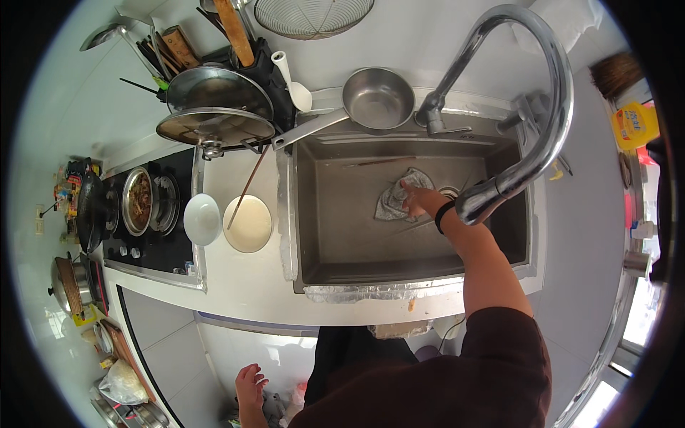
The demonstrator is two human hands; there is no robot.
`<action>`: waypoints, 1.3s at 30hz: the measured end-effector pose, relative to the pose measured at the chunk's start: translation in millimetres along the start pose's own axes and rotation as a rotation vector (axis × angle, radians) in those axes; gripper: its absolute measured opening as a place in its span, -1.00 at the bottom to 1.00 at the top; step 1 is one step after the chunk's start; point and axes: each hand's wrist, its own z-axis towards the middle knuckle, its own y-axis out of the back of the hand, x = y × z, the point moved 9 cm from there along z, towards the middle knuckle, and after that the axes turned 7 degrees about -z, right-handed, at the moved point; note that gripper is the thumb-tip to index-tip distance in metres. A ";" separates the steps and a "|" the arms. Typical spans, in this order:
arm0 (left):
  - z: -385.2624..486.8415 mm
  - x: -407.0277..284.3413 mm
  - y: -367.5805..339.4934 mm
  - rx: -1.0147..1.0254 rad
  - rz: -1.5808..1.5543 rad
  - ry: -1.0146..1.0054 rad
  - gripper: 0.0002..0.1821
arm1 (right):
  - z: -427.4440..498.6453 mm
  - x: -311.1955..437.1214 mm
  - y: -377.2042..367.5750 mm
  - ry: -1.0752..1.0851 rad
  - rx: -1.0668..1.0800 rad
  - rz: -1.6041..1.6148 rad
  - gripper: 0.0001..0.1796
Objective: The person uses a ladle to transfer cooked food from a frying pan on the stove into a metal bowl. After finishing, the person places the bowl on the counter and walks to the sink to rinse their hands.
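Observation:
Down in the grey sink basin (353, 241), my right hand (419, 202) has its fingers on a crumpled grey cloth (396, 198) and grips it against the bottom. A dark band circles that wrist. Just right of the hand is the drain (448, 192), partly hidden. A thin brown chopstick (380, 162) lies along the basin's back side. My left hand (250, 382) hangs low in front of the counter, fingers loosely bent and apart, holding nothing.
A chrome faucet (556, 69) arches over my right forearm. Behind the sink sits a steel saucepan (378, 99), its handle pointing left. A bowl of pale liquid (249, 235) with a chopstick, a white bowl (202, 219) and a stove (155, 262) with a food pan (140, 200) stand left.

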 end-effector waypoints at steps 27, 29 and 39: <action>-12.6 -24.0 -37.1 0.146 -0.014 -0.144 -0.72 | -114.9 -68.6 -52.1 -0.132 -0.537 1.042 -0.28; -11.8 -19.3 -33.1 0.148 -0.051 -0.146 -0.72 | -134.9 -63.2 -33.6 -0.178 -0.740 0.800 -0.45; -10.3 11.5 17.1 0.081 -0.186 -0.154 -0.76 | -160.6 -88.4 -10.3 -0.378 -1.071 0.413 -0.64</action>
